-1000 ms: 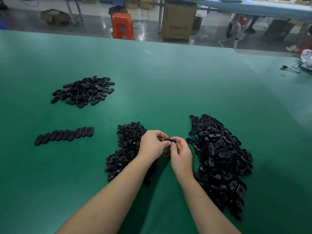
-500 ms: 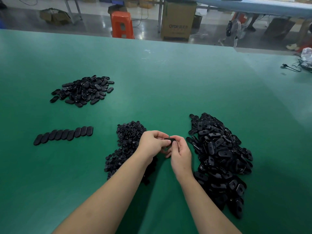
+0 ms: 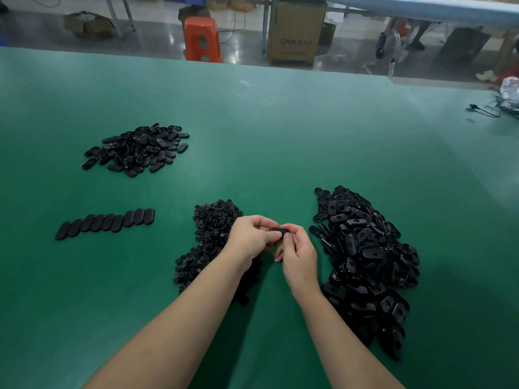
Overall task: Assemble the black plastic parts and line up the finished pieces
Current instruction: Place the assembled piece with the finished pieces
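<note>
My left hand and my right hand meet above the green table and together pinch one small black oval part between their fingertips. Most of that part is hidden by my fingers. A pile of small round black pieces lies just left of my hands. To their right spreads a big pile of black oval shells. A row of finished black ovals lies side by side at the left. Farther back on the left sits another heap of oval pieces.
The table's far edge runs across the top of the view. Beyond it stand an orange stool and a cardboard box on the floor. Cables and a plastic bag lie at the far right of the table.
My hands stay in the same spot and keep the part pinched between them; only the fingers shift slightly. The piles and the row have not moved.
</note>
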Demonstrator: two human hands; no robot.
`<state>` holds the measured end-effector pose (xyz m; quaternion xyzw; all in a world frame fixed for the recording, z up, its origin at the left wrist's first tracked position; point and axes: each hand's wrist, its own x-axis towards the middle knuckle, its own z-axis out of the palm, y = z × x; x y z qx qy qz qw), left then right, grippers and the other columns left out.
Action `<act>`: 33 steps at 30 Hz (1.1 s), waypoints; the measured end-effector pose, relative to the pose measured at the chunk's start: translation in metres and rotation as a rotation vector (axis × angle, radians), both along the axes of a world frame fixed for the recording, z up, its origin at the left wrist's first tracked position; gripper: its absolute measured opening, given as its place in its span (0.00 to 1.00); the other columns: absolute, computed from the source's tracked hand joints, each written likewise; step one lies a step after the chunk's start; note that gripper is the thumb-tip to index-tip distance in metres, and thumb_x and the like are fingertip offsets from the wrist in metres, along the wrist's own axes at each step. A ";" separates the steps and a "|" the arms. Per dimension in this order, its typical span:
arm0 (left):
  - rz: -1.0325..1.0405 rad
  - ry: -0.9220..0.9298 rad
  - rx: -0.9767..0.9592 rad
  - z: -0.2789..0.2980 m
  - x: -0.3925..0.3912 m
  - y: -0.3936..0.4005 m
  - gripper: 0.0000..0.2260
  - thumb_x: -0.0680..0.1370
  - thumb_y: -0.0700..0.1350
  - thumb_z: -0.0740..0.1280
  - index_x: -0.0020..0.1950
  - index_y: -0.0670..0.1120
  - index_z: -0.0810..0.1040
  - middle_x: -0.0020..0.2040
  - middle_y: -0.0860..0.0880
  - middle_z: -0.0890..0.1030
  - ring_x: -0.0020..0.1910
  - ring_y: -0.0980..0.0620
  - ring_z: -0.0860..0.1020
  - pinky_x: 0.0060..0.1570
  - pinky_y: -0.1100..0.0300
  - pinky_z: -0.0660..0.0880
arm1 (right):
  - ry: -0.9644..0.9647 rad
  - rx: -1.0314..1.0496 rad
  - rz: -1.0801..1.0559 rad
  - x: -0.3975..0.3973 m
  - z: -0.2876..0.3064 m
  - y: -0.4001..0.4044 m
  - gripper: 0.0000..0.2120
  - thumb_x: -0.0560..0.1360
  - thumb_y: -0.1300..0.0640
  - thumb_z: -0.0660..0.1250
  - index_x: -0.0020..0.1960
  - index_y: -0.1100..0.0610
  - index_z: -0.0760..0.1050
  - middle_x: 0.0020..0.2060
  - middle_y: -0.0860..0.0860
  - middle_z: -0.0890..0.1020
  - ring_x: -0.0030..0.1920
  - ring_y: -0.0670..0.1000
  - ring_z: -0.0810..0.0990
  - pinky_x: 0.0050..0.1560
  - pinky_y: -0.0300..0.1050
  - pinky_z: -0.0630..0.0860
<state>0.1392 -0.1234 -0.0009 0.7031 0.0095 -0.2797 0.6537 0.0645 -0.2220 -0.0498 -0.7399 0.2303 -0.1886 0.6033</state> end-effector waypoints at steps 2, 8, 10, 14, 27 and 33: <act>0.001 -0.008 0.003 0.000 0.000 -0.001 0.08 0.72 0.30 0.75 0.44 0.41 0.82 0.35 0.46 0.84 0.32 0.52 0.83 0.31 0.63 0.76 | -0.004 0.007 0.002 0.000 0.000 0.000 0.15 0.83 0.59 0.60 0.48 0.40 0.76 0.31 0.49 0.79 0.32 0.48 0.77 0.40 0.58 0.79; -0.028 -0.020 -0.022 -0.002 0.000 0.003 0.07 0.72 0.30 0.75 0.46 0.39 0.83 0.39 0.42 0.86 0.35 0.49 0.84 0.36 0.60 0.80 | -0.029 0.020 0.001 0.000 -0.001 0.000 0.11 0.82 0.61 0.62 0.49 0.45 0.76 0.31 0.46 0.80 0.31 0.46 0.76 0.36 0.46 0.76; -0.038 -0.034 -0.015 -0.003 0.000 0.004 0.07 0.74 0.29 0.73 0.45 0.40 0.83 0.38 0.42 0.86 0.35 0.50 0.84 0.37 0.59 0.81 | -0.028 0.014 -0.006 0.001 -0.002 0.000 0.11 0.82 0.60 0.63 0.49 0.45 0.76 0.32 0.45 0.81 0.31 0.44 0.77 0.36 0.43 0.76; -0.048 -0.078 0.024 -0.002 -0.002 0.004 0.07 0.76 0.30 0.70 0.46 0.40 0.83 0.39 0.43 0.86 0.36 0.50 0.84 0.42 0.55 0.83 | -0.013 -0.007 -0.018 0.002 -0.004 0.001 0.11 0.82 0.59 0.63 0.48 0.43 0.76 0.35 0.43 0.82 0.33 0.43 0.78 0.36 0.40 0.76; -0.126 -0.264 0.329 0.003 -0.004 0.002 0.03 0.76 0.40 0.72 0.42 0.44 0.84 0.34 0.46 0.85 0.31 0.48 0.84 0.41 0.51 0.84 | 0.009 0.008 -0.016 0.002 -0.008 -0.002 0.09 0.82 0.59 0.62 0.50 0.47 0.75 0.38 0.44 0.81 0.37 0.46 0.77 0.42 0.49 0.76; -0.111 -0.320 0.412 0.007 -0.007 -0.003 0.03 0.74 0.42 0.73 0.40 0.45 0.83 0.34 0.49 0.84 0.31 0.49 0.84 0.40 0.52 0.83 | 0.006 0.020 -0.016 0.001 -0.008 -0.003 0.08 0.82 0.58 0.63 0.50 0.46 0.76 0.41 0.47 0.84 0.37 0.46 0.77 0.41 0.50 0.75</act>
